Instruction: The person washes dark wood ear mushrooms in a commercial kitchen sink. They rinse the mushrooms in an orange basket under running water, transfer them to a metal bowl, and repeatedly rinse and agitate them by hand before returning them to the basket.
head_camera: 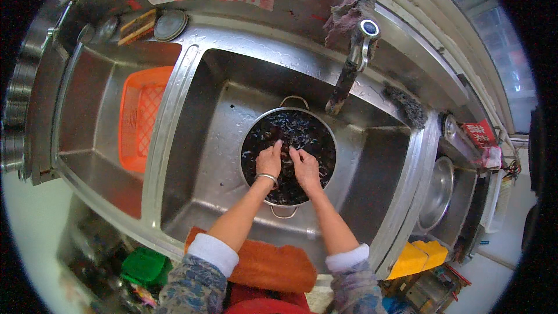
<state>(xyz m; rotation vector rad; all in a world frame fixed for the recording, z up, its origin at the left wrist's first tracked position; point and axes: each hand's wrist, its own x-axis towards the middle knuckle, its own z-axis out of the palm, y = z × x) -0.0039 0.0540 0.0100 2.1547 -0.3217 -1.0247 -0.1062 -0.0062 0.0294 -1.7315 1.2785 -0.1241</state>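
A round metal pot (pixel 333 137) with two loop handles stands on the floor of the middle sink basin (pixel 209 139). Dark liquid fills it, with many dark, wet, leafy pieces (pixel 301 126) that look like black fungus. My left hand (pixel 268 160), with a metal bangle at the wrist, is over the middle of the pot. Close beside it on the right is my right hand (pixel 306 168). The fingertips of both hands are bent towards each other at the surface of the pieces. Whether a small piece is pinched between them is too unclear to tell.
A faucet (pixel 348 69) with a cloth (pixel 348 13) behind it reaches over the basin's back right. An orange plastic basket (pixel 130 126) sits in the left basin. At right are a metal bowl (pixel 438 192) and yellow cloth (pixel 418 258). A brown towel (pixel 274 266) covers the front edge.
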